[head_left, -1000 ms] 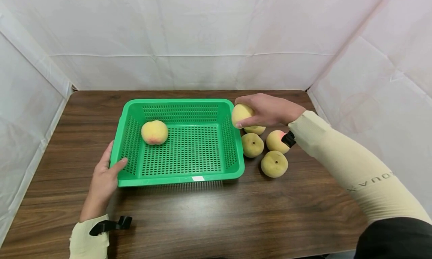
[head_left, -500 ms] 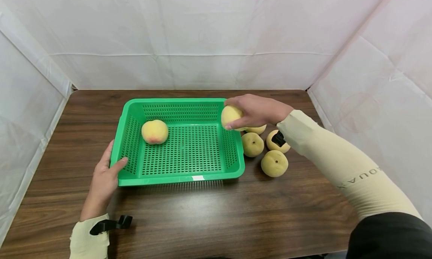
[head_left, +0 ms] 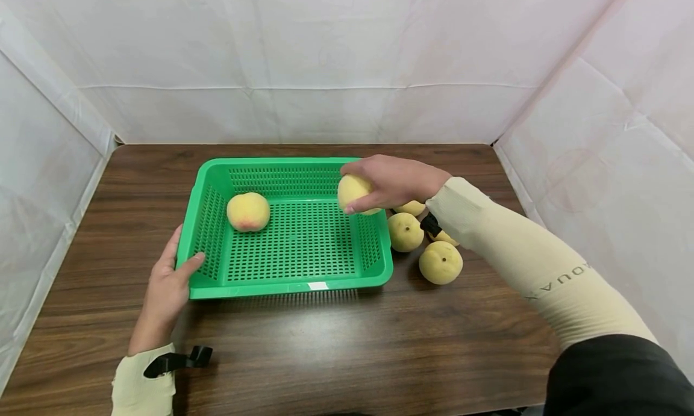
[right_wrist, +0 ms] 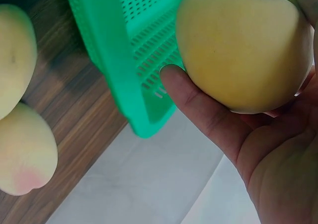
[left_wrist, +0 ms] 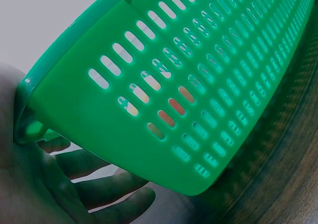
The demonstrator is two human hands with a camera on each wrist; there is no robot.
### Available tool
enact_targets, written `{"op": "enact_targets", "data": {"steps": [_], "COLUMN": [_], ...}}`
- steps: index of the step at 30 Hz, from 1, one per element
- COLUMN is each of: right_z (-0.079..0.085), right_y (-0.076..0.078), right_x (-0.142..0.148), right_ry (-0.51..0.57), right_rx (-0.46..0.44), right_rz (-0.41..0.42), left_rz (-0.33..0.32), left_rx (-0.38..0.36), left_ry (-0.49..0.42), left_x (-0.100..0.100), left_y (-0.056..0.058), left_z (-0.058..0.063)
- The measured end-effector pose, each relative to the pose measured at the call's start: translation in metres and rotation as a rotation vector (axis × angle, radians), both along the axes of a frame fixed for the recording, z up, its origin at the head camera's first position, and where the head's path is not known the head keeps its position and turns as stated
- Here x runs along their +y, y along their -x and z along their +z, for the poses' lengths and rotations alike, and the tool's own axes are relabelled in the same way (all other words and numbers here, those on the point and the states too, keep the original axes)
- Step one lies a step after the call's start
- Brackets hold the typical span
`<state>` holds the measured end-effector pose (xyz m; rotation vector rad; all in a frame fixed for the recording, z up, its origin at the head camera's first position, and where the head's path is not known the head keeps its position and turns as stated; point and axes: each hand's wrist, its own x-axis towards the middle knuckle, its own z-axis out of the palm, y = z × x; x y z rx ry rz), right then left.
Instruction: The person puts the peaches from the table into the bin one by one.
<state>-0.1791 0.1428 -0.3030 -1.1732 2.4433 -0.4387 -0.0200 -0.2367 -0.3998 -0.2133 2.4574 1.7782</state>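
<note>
My right hand [head_left: 393,178] grips a yellow peach [head_left: 355,191] above the right end of the green plastic basket [head_left: 293,288]. In the right wrist view the thumb lies along the underside of this peach [right_wrist: 243,50]. On the left, my left hand [head_left: 169,286] holds the basket's left side, thumb over the rim and fingers outside. The left wrist view shows those fingers [left_wrist: 107,189] behind the slotted green wall [left_wrist: 84,119]. Inside the basket, toward its left end, sits one peach [head_left: 248,212] with a reddish patch.
Several peaches lie on the wooden table [head_left: 336,356] right of the basket, among them a near one [head_left: 441,263] and one beside the basket wall [head_left: 405,232]. My right forearm partly covers others. White sheeting [head_left: 325,61] hangs behind and at both sides.
My right hand has carried the peach leftward, from outside the basket's right rim to over its right end. The left hand and basket stay put.
</note>
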Motion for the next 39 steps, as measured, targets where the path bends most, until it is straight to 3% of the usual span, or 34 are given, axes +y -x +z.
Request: {"op": "enact_targets", "data": {"steps": [25, 39], "right_z": [-0.006, -0.007], "right_y": [-0.014, -0.023], "right_x": [-0.059, -0.092], "right_ry": [0.002, -0.057], "right_rx": [0.010, 0.007], "right_rz": [0.120, 0.159], "left_rz": [-0.021, -0.017], "left_rx": [-0.008, -0.003], "left_ry": [-0.040, -0.043], "left_x": [-0.009, -0.007], "left_y": [0.004, 0.002], "left_z": [-0.004, -0.003]}}
